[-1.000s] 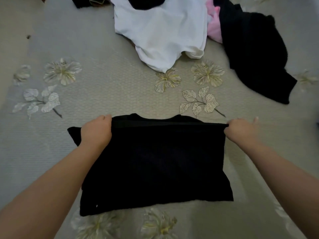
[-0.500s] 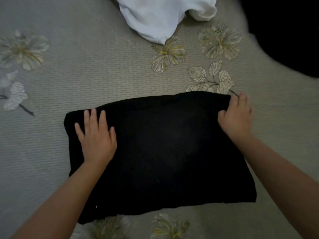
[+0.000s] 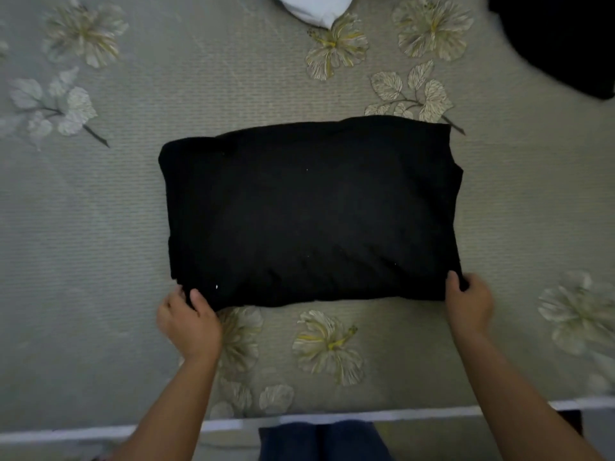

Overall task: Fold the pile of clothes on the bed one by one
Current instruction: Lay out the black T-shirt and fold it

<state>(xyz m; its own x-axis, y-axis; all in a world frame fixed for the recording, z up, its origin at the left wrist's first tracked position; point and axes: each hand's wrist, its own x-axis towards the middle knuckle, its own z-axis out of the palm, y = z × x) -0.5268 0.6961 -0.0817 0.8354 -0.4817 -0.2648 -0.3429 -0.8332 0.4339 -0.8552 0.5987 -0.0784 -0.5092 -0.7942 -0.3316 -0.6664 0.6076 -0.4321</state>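
A black garment (image 3: pixel 309 211), folded into a rectangle, lies flat in the middle of the bed (image 3: pixel 100 227). My left hand (image 3: pixel 188 322) pinches its near left corner, thumb on top of the cloth. My right hand (image 3: pixel 467 302) grips the near right corner in the same way. A white garment (image 3: pixel 316 8) shows only its tip at the top edge. Another black garment (image 3: pixel 562 44) lies at the top right, partly out of frame.
The bed has a beige cover printed with pale flowers. Its near edge (image 3: pixel 332 420) runs as a white strip across the bottom of the view. My legs in dark blue trousers (image 3: pixel 322 440) stand right against it.
Both hands left the far edge of the black garment, pressed on its top, then moved back to its near corners and took hold. The view tilted downward.
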